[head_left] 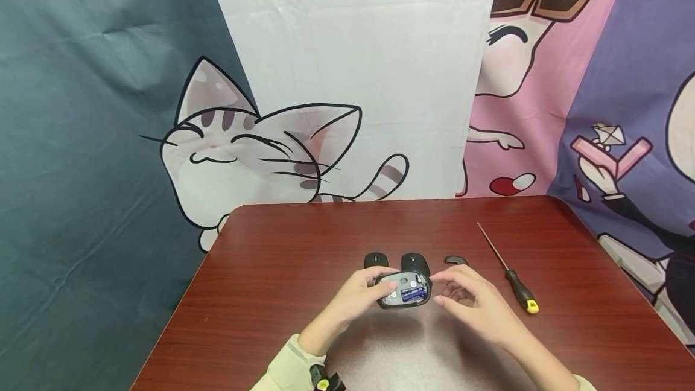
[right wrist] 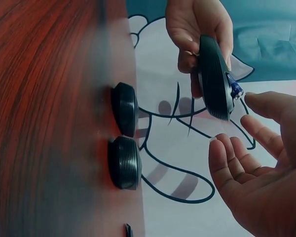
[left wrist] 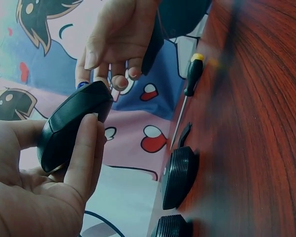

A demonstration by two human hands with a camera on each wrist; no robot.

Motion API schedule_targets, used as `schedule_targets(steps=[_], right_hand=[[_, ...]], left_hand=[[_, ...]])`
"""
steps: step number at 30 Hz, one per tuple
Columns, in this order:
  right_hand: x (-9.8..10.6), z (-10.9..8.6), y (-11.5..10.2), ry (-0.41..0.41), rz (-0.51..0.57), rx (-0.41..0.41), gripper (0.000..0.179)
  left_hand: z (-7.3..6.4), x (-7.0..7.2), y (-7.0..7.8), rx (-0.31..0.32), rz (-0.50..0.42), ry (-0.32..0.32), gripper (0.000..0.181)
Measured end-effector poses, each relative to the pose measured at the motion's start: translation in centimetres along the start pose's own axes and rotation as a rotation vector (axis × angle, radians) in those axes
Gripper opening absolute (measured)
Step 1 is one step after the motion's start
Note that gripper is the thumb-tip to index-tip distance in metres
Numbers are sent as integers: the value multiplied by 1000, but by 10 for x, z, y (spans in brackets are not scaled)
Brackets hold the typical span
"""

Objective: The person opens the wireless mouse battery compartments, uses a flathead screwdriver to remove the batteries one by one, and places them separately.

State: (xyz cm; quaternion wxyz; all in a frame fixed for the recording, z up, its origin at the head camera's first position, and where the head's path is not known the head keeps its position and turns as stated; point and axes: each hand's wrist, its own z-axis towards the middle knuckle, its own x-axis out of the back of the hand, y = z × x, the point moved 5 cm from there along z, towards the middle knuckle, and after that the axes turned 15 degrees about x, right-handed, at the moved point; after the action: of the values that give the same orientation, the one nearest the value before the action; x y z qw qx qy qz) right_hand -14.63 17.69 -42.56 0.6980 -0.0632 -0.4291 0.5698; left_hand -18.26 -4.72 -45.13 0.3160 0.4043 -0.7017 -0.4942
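My left hand [head_left: 355, 297] grips a black computer mouse [head_left: 390, 302] above the table, its underside turned up toward the head view. The battery bay is uncovered, and a blue battery [head_left: 414, 294] shows in it. In the right wrist view one end of that battery [right wrist: 235, 88] juts out past the mouse's edge. My right hand [head_left: 480, 303] is just right of the mouse with nothing in its grasp, fingers spread and loosely bent. From the right wrist, the thumb tip [right wrist: 254, 100] appears close by the battery's end.
Two more black mice, one at left [head_left: 376, 259] and one at right [head_left: 415, 263], sit behind the held one. A thin curved black piece [head_left: 455, 260] lies right of them. Farther right is a screwdriver [head_left: 519, 290] with a black and yellow handle, on the reddish-brown table [head_left: 260, 294].
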Motion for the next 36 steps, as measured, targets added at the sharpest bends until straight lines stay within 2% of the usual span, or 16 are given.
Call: schedule_targets(steps=[14,25,36], right_hand=[[-5,1,-1,-5,43,18,37],[-9,1,0,-23,30,8,35],[-13,1,0,-15,30,41,35]], left_hand=[[1,-1,0,8,15,1,36],[2,-2,-1,-2,22,-6,37],[4,-3,-3,5,9,-21,37]])
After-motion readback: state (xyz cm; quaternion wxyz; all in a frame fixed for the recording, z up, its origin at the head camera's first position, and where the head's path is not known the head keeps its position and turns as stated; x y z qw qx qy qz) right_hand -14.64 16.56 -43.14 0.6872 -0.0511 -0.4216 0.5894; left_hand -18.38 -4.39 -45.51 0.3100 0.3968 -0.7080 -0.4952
